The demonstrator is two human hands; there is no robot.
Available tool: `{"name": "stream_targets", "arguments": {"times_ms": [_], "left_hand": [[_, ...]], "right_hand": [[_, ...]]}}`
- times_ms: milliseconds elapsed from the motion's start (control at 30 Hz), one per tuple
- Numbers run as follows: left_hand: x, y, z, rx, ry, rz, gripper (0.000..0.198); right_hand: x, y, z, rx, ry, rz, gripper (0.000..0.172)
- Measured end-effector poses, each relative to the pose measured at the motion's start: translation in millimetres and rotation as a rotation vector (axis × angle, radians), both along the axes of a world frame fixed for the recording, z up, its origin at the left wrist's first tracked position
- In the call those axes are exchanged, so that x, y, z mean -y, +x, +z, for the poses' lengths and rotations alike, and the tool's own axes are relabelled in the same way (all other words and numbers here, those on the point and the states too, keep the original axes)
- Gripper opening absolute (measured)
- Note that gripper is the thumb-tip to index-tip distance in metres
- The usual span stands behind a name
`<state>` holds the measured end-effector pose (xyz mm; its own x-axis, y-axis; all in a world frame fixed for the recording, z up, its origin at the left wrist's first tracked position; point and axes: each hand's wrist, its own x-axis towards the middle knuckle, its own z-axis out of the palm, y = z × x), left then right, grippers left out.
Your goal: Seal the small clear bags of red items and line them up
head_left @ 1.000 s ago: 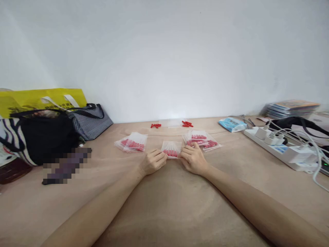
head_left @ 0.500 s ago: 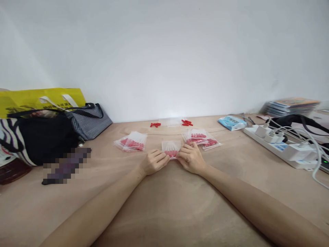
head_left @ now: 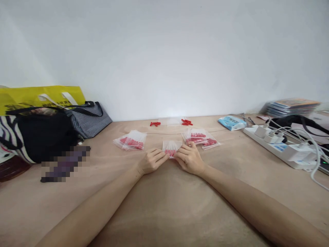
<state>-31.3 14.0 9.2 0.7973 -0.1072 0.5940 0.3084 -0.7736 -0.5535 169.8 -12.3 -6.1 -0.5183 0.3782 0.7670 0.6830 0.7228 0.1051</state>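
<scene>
A small clear plastic bag [head_left: 171, 145] with several red-ended pieces in it lies between my hands. My left hand [head_left: 153, 160] pinches its near left edge, and my right hand [head_left: 189, 159] pinches the near right edge. Similar filled bags [head_left: 132, 140] lie in a pile to the left. On the right, just past my right hand, is another pile of filled bags [head_left: 203, 138]. Farther back are two little heaps of loose red pieces, one on the left [head_left: 155, 124] and one on the right [head_left: 186, 122], with clear thin items [head_left: 173, 121] between them.
A striped bag [head_left: 89, 118], a black bag [head_left: 46, 135] and a yellow bag [head_left: 74, 94] stand at the left. At the right are a blue packet [head_left: 232, 122], a white power strip [head_left: 267, 145] with chargers and cables, and stacked booklets [head_left: 291, 108]. A wall closes off the table's back.
My right fingers have shifted slightly left along the bag's near edge. Both hands keep their hold, and the piles look the same.
</scene>
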Motion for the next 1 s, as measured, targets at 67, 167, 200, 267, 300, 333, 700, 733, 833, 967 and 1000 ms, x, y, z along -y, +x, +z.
{"name": "stream_targets", "arguments": {"times_ms": [67,167,200,267,300,333,700,733,833,967,1000], "left_hand": [[1.8,-0.7,1.6,0.014,0.008,-0.005,0.015],[4.9,-0.3,2.9,0.04,0.006,0.007,0.012],[5.7,0.0,2.9,0.046,0.002,0.016,0.012],[6.4,0.3,2.4,0.054,-0.004,0.026,0.015],[6.4,0.2,2.1,0.053,-0.006,0.031,0.016],[6.2,-0.1,1.8,0.049,-0.009,0.035,0.016],[1.0,-6.8,-4.0,-0.005,-0.15,0.196,0.031],[-1.7,-7.3,-6.3,0.008,-0.179,0.206,0.032],[-15.1,-5.5,-13.3,0.023,-0.248,0.259,0.03],[-39.4,8.4,-17.5,-0.033,-0.335,0.336,0.024],[-43.9,12.7,-17.2,-0.05,-0.366,0.351,0.021]], "right_hand": [[0.5,0.2,-0.2,-0.017,-0.016,0.007,0.019],[1.1,-0.4,0.0,-0.015,-0.016,0.013,0.02],[1.1,-0.6,0.2,-0.005,-0.011,0.014,0.021],[0.8,-0.4,0.5,0.014,-0.001,0.006,0.022],[0.4,-0.1,0.5,0.022,0.002,-0.005,0.023],[-0.2,0.5,0.4,0.028,0.004,-0.018,0.023],[-12.3,7.4,-8.9,0.093,-0.098,-0.235,0.015],[-13.6,8.1,-9.4,0.086,-0.103,-0.259,0.015],[-15.3,11.8,-9.6,0.028,-0.097,-0.323,0.009],[-10.4,17.6,-7.6,0.021,-0.07,-0.317,0.014],[-8.4,18.8,-7.1,0.033,-0.064,-0.305,0.014]]}}
